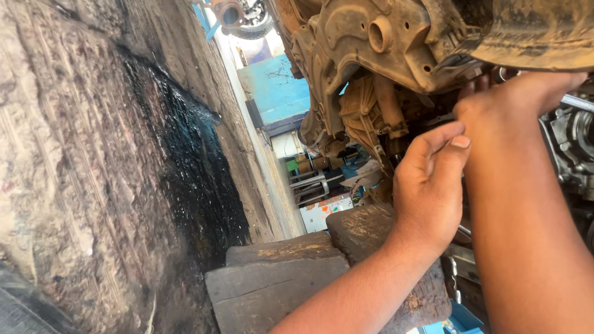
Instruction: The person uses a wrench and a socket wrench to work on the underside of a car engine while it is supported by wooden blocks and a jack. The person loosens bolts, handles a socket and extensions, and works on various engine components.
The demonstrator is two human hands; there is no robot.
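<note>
Rusty undercarriage casting overhead, top centre-right, caked w/ dirt. Right hand reaches up into gap beneath it, fingertips hidden behind metal, grip can't tell. Left hand just below, fingers loosely curled, nothing held, near greasy driveline part. Stacked wood blocks under left forearm. Dark oil stain on rough ground at left. Blue box in bkgd.

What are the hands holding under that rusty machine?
Cannot be told. The right hand reaches up into the rusty machine, fingers hidden. The left hand holds nothing visible.
</note>
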